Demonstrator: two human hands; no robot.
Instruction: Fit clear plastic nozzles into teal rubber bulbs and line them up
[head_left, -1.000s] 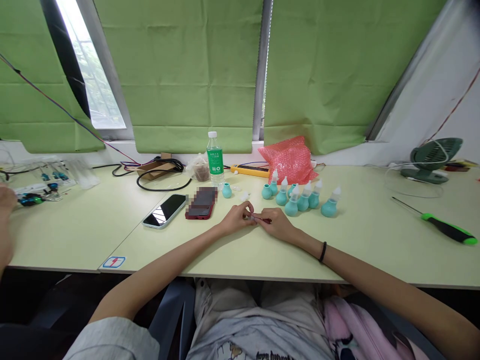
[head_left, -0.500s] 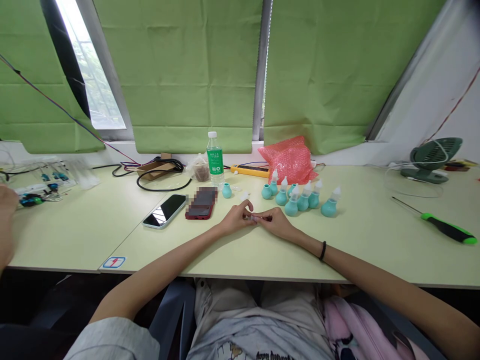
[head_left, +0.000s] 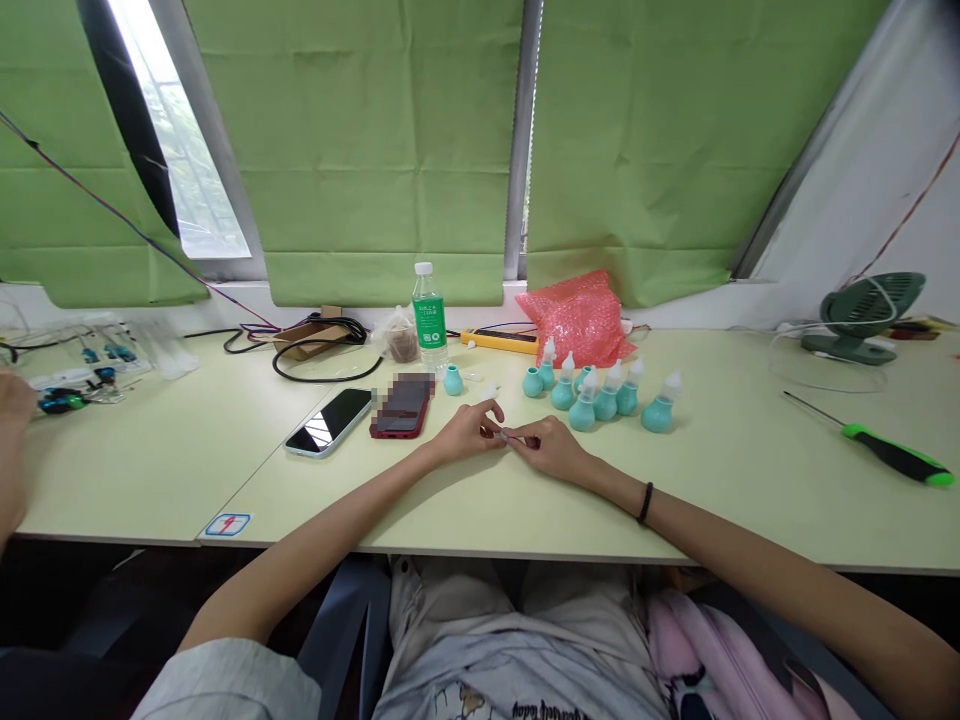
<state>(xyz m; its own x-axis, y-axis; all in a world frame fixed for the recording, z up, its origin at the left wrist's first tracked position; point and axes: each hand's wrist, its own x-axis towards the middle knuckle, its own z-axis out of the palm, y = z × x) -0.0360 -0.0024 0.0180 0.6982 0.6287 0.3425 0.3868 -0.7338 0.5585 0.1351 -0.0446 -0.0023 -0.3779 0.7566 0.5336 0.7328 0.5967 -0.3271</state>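
Note:
My left hand [head_left: 466,431] and my right hand [head_left: 550,445] meet fingertip to fingertip above the table. Both are closed in a pinch around a small pale piece [head_left: 504,436], mostly covered by the fingers, so its kind cannot be made out. Just beyond my left fingers lies a clear plastic tip [head_left: 490,392]. A teal rubber bulb [head_left: 453,380] without a tip stands behind my left hand. To the right of my hands stand several teal bulbs, most with clear pointed tips, such as the nasal aspirator [head_left: 658,408] at the group's right end.
Two phones, one dark-screened with a pale case [head_left: 330,422] and one red-cased [head_left: 403,406], lie left of my hands. Behind stand a water bottle [head_left: 430,320] and pink bubble wrap [head_left: 577,318]. A screwdriver [head_left: 892,452] and fan [head_left: 862,315] are right. Another person's hand [head_left: 12,440] shows far left.
My fingers have shifted slightly around the small pale piece, which shows less now. The bulbs and other things on the table stay where they were.

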